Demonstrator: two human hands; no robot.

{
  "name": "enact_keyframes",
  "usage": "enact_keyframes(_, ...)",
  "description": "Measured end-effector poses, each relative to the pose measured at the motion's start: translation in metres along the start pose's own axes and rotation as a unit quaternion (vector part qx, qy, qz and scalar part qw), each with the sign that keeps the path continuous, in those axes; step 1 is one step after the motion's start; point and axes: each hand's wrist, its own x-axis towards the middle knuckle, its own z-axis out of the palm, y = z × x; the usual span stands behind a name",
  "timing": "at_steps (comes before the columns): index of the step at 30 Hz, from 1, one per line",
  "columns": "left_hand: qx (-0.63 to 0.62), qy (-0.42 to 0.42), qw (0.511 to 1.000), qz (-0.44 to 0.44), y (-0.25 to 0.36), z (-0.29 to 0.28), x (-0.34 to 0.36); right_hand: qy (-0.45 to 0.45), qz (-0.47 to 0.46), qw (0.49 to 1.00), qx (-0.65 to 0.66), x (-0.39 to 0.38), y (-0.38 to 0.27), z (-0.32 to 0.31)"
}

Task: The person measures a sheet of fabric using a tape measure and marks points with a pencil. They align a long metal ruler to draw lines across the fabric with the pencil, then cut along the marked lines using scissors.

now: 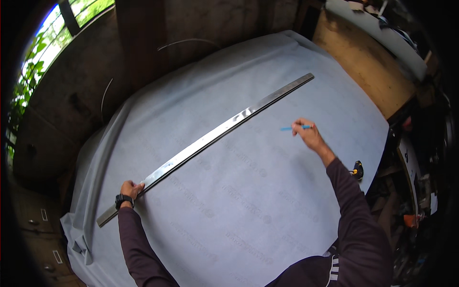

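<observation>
A long shiny metal straightedge (215, 136) lies diagonally across a pale grey sheet (248, 201) that covers the table, running from lower left to upper right. My left hand (130, 189), with a black watch on the wrist, presses down on the straightedge near its lower-left end. My right hand (308, 135) is out over the sheet to the right of the straightedge and holds a thin blue pen (292, 128), whose tip points left, a short way from the metal edge.
A black and yellow tape measure (356, 170) sits at the sheet's right edge. A bare wooden board (368, 62) lies beyond the sheet at upper right. Concrete wall and a window with green leaves (33, 71) are at upper left. Cluttered shelves stand at right.
</observation>
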Motion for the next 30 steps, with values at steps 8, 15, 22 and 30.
enact_keyframes(8, -0.117, 0.224, 0.933, 0.256, 0.166, 0.063, -0.035, 0.011, 0.124, 0.978, 0.170, -0.152, 0.010, -0.059)
enact_keyframes(15, -0.275, 0.202, 0.933, 0.118, 0.334, 0.146, -0.042, -0.073, -0.060, 0.980, 0.176, -0.056, 0.011, -0.036)
enact_keyframes(22, -0.160, 0.228, 0.960, 0.036, 0.339, 0.176, -0.016, -0.225, -0.115, 0.959, 0.127, 0.096, 0.021, 0.091)
enact_keyframes(30, -0.195, 0.209, 0.957, 0.057, 0.342, 0.177, -0.018, -0.234, -0.183, 0.953, 0.061, 0.176, 0.073, 0.058)
